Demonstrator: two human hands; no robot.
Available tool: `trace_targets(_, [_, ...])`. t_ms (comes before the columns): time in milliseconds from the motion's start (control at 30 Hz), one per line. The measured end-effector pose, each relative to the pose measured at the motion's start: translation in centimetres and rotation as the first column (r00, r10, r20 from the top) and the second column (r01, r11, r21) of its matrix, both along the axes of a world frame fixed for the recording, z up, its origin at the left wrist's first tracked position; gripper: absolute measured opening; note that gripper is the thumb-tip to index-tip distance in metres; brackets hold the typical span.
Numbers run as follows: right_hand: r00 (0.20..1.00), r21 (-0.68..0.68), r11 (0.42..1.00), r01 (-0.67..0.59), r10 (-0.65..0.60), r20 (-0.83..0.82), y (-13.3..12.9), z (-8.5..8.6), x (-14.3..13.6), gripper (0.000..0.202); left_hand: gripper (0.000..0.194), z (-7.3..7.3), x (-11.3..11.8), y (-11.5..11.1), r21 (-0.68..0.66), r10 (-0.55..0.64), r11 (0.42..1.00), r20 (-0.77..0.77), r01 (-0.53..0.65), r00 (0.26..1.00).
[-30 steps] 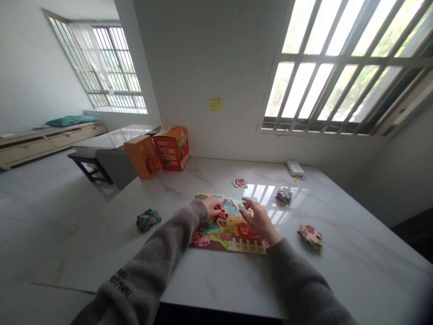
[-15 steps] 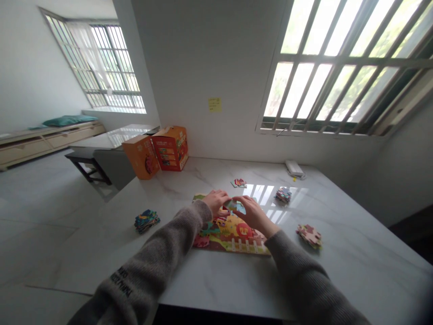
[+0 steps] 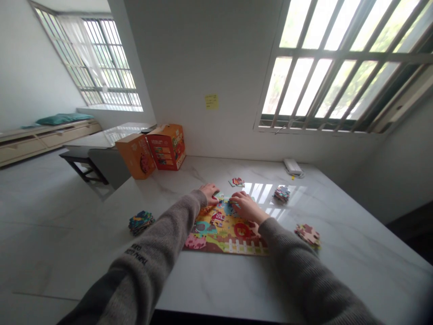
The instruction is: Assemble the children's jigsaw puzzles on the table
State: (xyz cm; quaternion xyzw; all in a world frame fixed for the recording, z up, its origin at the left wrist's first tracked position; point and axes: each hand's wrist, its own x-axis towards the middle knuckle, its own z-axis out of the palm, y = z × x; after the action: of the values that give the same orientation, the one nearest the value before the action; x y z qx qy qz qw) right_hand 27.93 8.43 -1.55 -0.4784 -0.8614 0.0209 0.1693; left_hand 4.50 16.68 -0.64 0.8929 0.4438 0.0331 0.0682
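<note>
A colourful jigsaw puzzle (image 3: 221, 232) with a barn, a lion and a white fence lies flat on the marble-patterned table (image 3: 209, 280). My left hand (image 3: 209, 193) rests at its far left edge, thumb and fingers apart, with nothing visibly held. Close to the far right part of the picture, my right hand (image 3: 246, 206) has its fingers bent down over a bluish puzzle piece, mostly hidden beneath them. Just beyond the puzzle lies a small group of loose pieces (image 3: 237, 182).
Puzzle-piece stacks stand at the left (image 3: 141, 222), at the far right (image 3: 281, 193) and at the near right (image 3: 307, 235). Two orange boxes (image 3: 167, 146) stand at the back left. A white power strip (image 3: 292, 166) lies by the wall.
My hands, which held a pale puzzle piece together above the puzzle, have moved apart and down onto it. The left went left, uncovering the barn. The view has shifted slightly.
</note>
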Motion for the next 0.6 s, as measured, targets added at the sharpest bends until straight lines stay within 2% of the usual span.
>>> trace_targets(300, [0.99,-0.05,0.995,0.087,-0.08,0.115,-0.7,0.4,-0.9,0.034,0.059,-1.3,0.0,-0.1,-0.049,0.044,0.998,0.012,-0.043,0.999])
trace_targets(600, [0.988,-0.077,0.993,0.094,-0.084,0.132,-1.0,0.5,-1.1,0.039,0.056,-1.7,0.4,-0.3,-0.035,0.079,0.996,0.051,-0.077,0.996])
